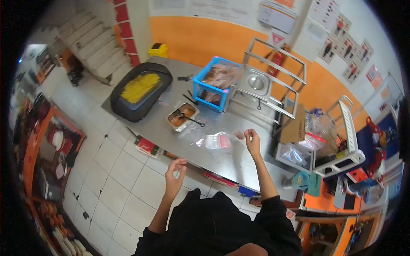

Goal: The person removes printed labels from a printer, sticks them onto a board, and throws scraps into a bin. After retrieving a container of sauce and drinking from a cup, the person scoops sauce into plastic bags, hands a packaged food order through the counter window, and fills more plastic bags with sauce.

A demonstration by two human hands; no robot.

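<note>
My left hand [175,174] hovers off the table's front edge, fingers loosely curved, thumb apart, nothing in it. Over the steel table [247,166], my right hand [253,143] has its thumb and fingertips pinched together. A small clear, reddish piece [239,135] shows beside those fingertips; whether they grip it I cannot make out. To the left of my right hand lie clear plastic bags [218,141] with a pink-red patch. Farther left stands a metal food pan [176,123] of orange-brown food, with a black ladle [193,121] resting across it.
A black tub [119,104] holds yellow food [141,87] at the far left. Behind the pan stands a blue crate [197,91] with packed food. A metal rack [265,102] stands at the back right. Beyond it are a box of plastic bags [294,155] and a teal-lidded container [294,181].
</note>
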